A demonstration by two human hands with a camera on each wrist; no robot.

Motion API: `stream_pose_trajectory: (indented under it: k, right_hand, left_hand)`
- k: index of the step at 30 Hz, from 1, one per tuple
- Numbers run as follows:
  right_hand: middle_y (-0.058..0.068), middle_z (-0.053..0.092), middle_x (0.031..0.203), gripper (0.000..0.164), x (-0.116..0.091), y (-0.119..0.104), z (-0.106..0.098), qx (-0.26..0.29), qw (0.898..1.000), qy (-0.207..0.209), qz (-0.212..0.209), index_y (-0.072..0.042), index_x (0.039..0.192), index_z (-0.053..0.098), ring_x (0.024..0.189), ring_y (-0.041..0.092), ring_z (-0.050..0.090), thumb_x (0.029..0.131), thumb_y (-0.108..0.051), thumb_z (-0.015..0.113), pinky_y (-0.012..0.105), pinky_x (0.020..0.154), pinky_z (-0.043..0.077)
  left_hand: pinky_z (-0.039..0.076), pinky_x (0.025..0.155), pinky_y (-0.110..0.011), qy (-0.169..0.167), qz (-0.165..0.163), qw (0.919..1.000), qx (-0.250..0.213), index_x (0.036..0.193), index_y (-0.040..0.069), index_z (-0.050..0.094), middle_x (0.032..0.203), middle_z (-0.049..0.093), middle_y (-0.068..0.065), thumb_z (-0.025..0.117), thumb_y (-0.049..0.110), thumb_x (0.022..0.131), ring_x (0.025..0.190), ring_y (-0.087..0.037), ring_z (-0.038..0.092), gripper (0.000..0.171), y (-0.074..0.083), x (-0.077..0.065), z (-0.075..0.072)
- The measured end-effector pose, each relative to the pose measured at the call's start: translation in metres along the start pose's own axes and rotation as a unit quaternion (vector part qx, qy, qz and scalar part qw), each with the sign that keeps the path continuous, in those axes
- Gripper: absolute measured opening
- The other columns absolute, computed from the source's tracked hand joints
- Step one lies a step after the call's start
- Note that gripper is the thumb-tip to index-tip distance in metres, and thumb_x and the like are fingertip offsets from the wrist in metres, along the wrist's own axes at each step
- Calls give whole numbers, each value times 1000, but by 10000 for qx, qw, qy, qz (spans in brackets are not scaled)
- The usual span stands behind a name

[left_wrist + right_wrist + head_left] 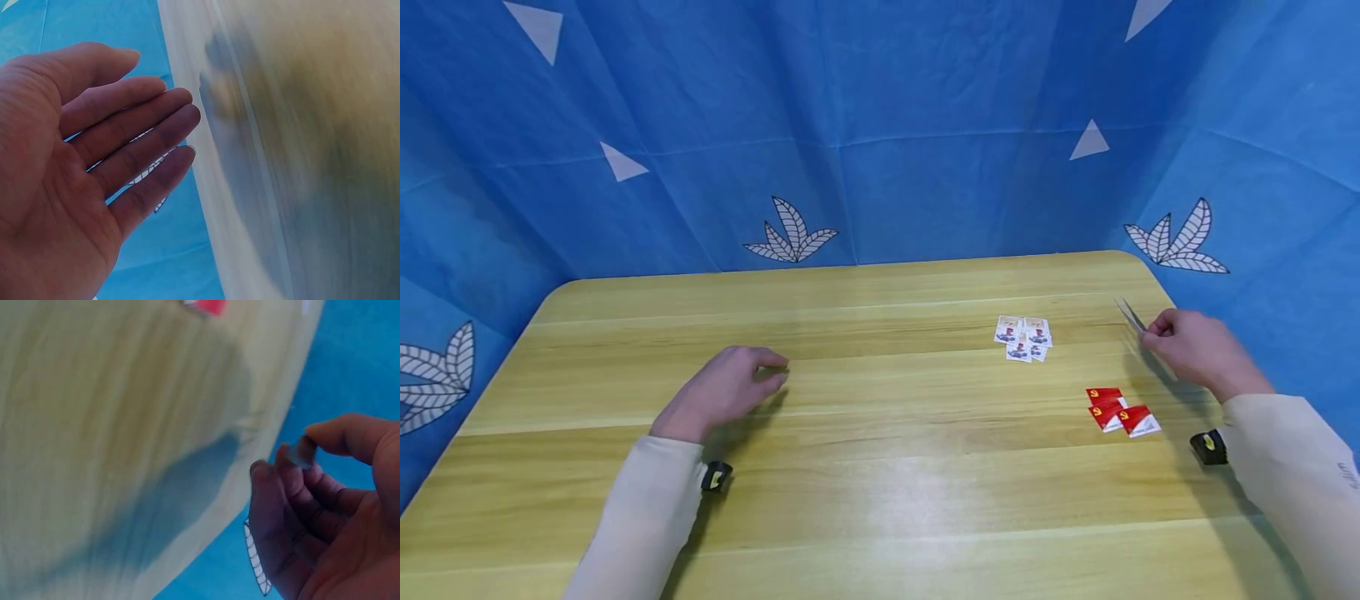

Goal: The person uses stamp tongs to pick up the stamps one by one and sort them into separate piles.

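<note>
My right hand (1202,352) pinches a pair of metal tweezers (1131,317) between thumb and fingers, above the table's right side. The two thin tips point away from me and stand slightly apart, with nothing seen between them. Nearer to me than that hand lie red-and-white stamps (1105,413), partly overlapping, each with a yellow emblem. To its left is a cluster of several pale stamps (1018,350) with small printed figures. My left hand (724,390) hovers over the left half of the table, fingers relaxed, holding nothing; the left wrist view shows its bare palm (62,212).
The pale wooden table (865,467) has rounded far corners. A blue cloth (910,192) with white triangles and leaf prints hangs behind it and along both sides. Black wrist devices (1210,447) sit at both sleeve cuffs.
</note>
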State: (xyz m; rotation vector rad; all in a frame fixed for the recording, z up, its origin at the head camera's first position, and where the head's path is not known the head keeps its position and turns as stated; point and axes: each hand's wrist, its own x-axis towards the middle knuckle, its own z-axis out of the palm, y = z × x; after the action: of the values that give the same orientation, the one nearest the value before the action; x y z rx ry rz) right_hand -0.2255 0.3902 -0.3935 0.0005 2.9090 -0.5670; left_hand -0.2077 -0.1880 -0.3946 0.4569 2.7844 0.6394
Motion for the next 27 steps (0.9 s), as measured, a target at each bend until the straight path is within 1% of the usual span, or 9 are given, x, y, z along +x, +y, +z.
stream_pose_trajectory:
  k: [3,6,10,15,20,24,26,27]
  right_hand:
    - [17,60,87,33,2,4,2,-312,9993,-186,104,5,100,57,71,29,52,96,-27,53,41,59,43]
    - [14,59,83,32,4,7,4,-454,9983,-339,161,4,97,58,68,27,50,95,-27,53,39,57,40]
    - [13,58,80,30,5,8,6,-481,9974,-481,234,4,93,60,67,26,49,95,-26,56,38,56,40]
    - [11,56,76,29,4,7,8,-372,9970,-609,308,3,90,59,66,25,50,94,-26,57,36,55,39]
    - [11,56,75,31,5,7,9,-315,9969,-632,332,4,89,59,65,25,51,93,-26,58,35,55,39]
    - [14,58,80,40,4,8,7,-305,9966,-636,424,8,95,59,68,27,52,94,-32,58,35,55,41]
    - [16,58,82,44,3,8,6,-319,9972,-496,459,8,97,58,70,28,52,95,-36,57,36,56,41]
    - [17,59,83,45,3,6,5,-322,9977,-381,459,8,98,57,71,30,52,95,-37,56,37,56,41]
  left_hand:
    - [42,98,-52,2,-27,10000,4,127,2,65,128,61,-15,60,20,98,121,-34,55,34,-1,-1,0]
    - [42,98,-52,13,-44,10000,10,126,2,65,127,62,-15,61,20,98,119,-33,56,34,-1,0,1]
    - [43,97,-52,51,-37,10000,29,125,2,66,126,62,-16,61,19,98,118,-33,56,33,-2,-1,1]
    - [42,98,-52,87,5,10000,43,125,1,66,126,63,-16,60,19,98,120,-34,55,33,-2,-2,2]
    - [43,97,-51,87,-20,10000,15,126,2,66,127,62,-15,60,20,98,119,-32,56,33,-2,-2,2]
    - [45,94,-51,49,-124,9999,-25,127,3,65,129,61,-14,59,20,99,114,-30,58,34,-1,-4,1]
    - [45,94,-51,79,-167,9998,-11,128,4,65,130,61,-14,58,21,100,114,-30,58,34,0,-6,-1]
    - [46,92,-50,120,-193,9997,24,128,4,65,129,61,-15,57,22,100,110,-30,59,34,0,-6,-1]
